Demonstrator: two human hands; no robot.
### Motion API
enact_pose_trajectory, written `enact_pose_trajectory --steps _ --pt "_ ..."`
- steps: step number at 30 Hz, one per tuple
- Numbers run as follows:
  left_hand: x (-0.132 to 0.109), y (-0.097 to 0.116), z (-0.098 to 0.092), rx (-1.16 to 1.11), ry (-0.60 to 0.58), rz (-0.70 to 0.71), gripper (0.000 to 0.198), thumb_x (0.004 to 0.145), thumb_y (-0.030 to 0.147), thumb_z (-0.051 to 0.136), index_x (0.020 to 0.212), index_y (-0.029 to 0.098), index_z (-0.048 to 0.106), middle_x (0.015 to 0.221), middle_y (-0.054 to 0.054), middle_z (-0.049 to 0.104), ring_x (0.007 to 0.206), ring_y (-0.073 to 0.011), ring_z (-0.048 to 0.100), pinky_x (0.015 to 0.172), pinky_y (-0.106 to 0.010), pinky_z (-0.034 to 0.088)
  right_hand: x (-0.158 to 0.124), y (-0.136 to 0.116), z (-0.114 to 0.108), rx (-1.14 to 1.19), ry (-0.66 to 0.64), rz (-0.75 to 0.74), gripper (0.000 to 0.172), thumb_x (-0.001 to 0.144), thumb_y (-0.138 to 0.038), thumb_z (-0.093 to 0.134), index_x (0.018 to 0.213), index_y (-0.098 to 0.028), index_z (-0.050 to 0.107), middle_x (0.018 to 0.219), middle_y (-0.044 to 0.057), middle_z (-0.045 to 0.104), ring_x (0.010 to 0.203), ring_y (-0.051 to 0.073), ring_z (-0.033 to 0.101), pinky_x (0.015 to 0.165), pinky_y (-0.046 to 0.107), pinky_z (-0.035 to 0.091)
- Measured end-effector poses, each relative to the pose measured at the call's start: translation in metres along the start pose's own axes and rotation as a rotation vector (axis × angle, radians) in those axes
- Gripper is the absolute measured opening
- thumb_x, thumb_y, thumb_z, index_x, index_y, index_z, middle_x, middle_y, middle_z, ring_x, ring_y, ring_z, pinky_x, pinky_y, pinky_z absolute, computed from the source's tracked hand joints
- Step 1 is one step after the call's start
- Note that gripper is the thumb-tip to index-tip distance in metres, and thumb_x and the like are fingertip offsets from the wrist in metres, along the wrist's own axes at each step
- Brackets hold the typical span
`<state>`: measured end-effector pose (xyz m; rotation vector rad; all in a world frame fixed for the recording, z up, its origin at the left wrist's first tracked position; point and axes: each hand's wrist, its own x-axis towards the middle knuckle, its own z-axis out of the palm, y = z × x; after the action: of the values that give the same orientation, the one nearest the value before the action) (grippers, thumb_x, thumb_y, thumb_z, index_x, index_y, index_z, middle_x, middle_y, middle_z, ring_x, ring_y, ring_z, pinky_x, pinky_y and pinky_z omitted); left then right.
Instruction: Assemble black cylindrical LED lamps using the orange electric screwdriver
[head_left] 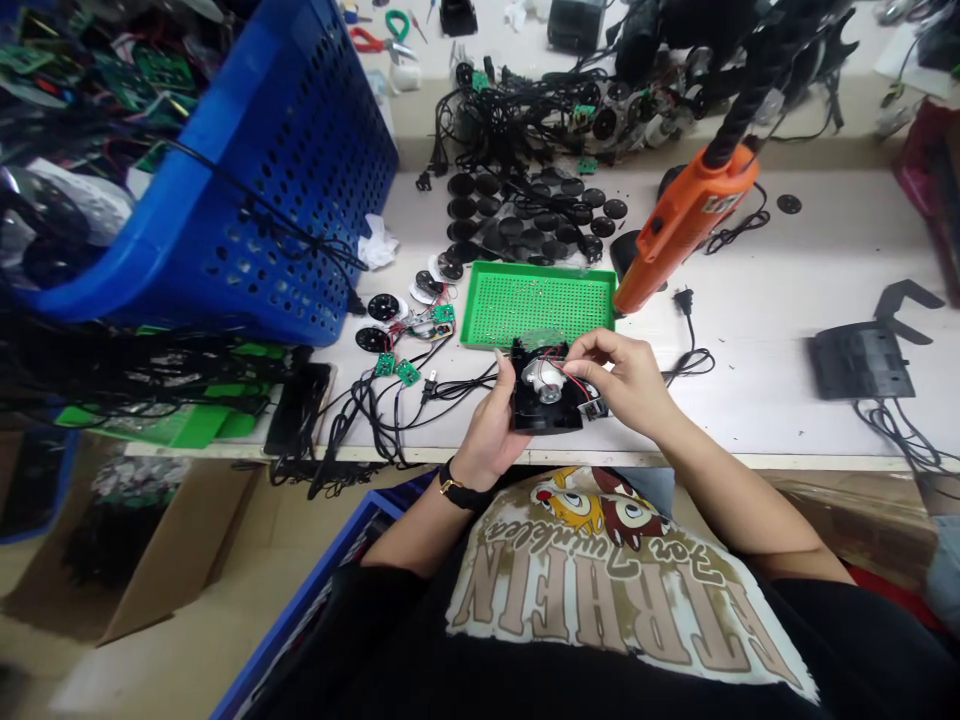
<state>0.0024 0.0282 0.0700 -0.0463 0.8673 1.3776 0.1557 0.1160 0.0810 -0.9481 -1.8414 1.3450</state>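
Observation:
My left hand (487,430) grips the edge of a black plastic housing (544,420) from below, just above the bench's front edge. A silver-white motor (544,380) sits inside the housing, with thin red and black wires (574,365) running across it. My right hand (619,380) pinches those wires near the motor, its fingertips over the housing's right side. A small black connector (594,408) lies at the housing's lower right. Just behind the housing is a green perforated tray (536,305), and the housing partly covers its front edge.
An orange power tool (686,225) hangs from a coiled cord to the right of the tray. Several black discs (525,215) and tangled cables cover the bench behind it. A large blue perforated basket (277,170) stands at the left. Small green circuit boards (407,372) lie among cords nearby.

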Motion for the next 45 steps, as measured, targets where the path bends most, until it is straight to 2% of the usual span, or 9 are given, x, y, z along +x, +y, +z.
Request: enact_pose_trajectory --steps 9,18,21,25,32,38,43,45 --pt "0.003 -0.003 -0.01 0.02 0.006 0.021 0.047 0.105 0.053 0.056 0.127 0.016 0.074 0.122 -0.011 0.08 0.128 -0.0304 0.07 0.113 -0.044 0.053 0.007 -0.002 0.002 -0.063 -0.083 0.01 0.007 0.086 -0.022 0.071 0.08 -0.018 0.069 0.076 -0.001 0.071 0.07 0.013 0.059 0.067 0.028 0.043" --pt "0.002 -0.003 -0.006 0.035 0.094 0.036 0.041 0.106 0.048 0.055 0.106 0.014 0.077 0.118 -0.011 0.081 0.13 -0.0303 0.069 0.115 -0.044 0.052 0.009 -0.002 0.002 -0.066 -0.098 0.036 0.008 0.086 -0.022 0.072 0.08 -0.017 0.07 0.074 -0.001 0.071 0.065 0.011 0.057 0.064 0.027 0.042" --pt "0.002 -0.002 -0.004 0.025 0.104 0.026 0.042 0.108 0.047 0.052 0.105 0.014 0.077 0.115 -0.011 0.082 0.13 -0.0292 0.069 0.115 -0.044 0.053 0.01 -0.001 0.001 -0.081 -0.118 0.033 0.008 0.086 -0.022 0.072 0.08 -0.017 0.07 0.074 -0.001 0.072 0.064 0.011 0.057 0.064 0.027 0.043" --pt "0.005 -0.003 -0.004 0.016 0.107 -0.004 0.041 0.105 0.05 0.057 0.108 0.014 0.077 0.115 -0.011 0.082 0.129 -0.0306 0.07 0.114 -0.046 0.054 0.012 0.0 -0.002 -0.12 -0.167 0.034 0.007 0.086 -0.02 0.072 0.08 -0.017 0.07 0.072 -0.001 0.071 0.063 0.011 0.057 0.064 0.026 0.043" --pt "0.007 -0.004 -0.003 0.009 0.121 0.014 0.036 0.107 0.045 0.054 0.108 0.016 0.076 0.113 -0.009 0.082 0.128 -0.0284 0.07 0.114 -0.044 0.053 0.016 0.0 -0.006 -0.154 -0.222 0.064 0.007 0.086 -0.018 0.071 0.079 -0.017 0.07 0.068 -0.002 0.069 0.059 0.01 0.055 0.062 0.026 0.041" --pt "0.005 -0.003 0.001 0.026 0.104 0.004 0.046 0.111 0.046 0.043 0.1 0.015 0.075 0.105 -0.009 0.083 0.13 -0.0278 0.069 0.115 -0.044 0.051 0.016 -0.003 -0.004 -0.128 -0.183 0.064 0.007 0.085 -0.02 0.073 0.079 -0.017 0.07 0.07 -0.002 0.07 0.061 0.01 0.056 0.062 0.026 0.042" --pt "0.006 -0.003 -0.003 0.035 0.066 0.001 0.038 0.103 0.051 0.061 0.106 0.017 0.075 0.113 -0.008 0.082 0.131 -0.0307 0.068 0.114 -0.045 0.053 0.015 -0.003 -0.003 -0.108 -0.156 0.04 0.007 0.085 -0.019 0.073 0.079 -0.017 0.07 0.072 -0.002 0.07 0.061 0.01 0.055 0.062 0.026 0.042" --pt "0.006 -0.003 -0.003 0.035 0.073 -0.007 0.038 0.102 0.052 0.062 0.107 0.017 0.075 0.113 -0.008 0.082 0.13 -0.0306 0.068 0.112 -0.045 0.054 0.015 -0.002 -0.004 -0.124 -0.167 0.03 0.007 0.086 -0.019 0.074 0.08 -0.017 0.071 0.074 -0.001 0.071 0.063 0.011 0.057 0.064 0.026 0.043"
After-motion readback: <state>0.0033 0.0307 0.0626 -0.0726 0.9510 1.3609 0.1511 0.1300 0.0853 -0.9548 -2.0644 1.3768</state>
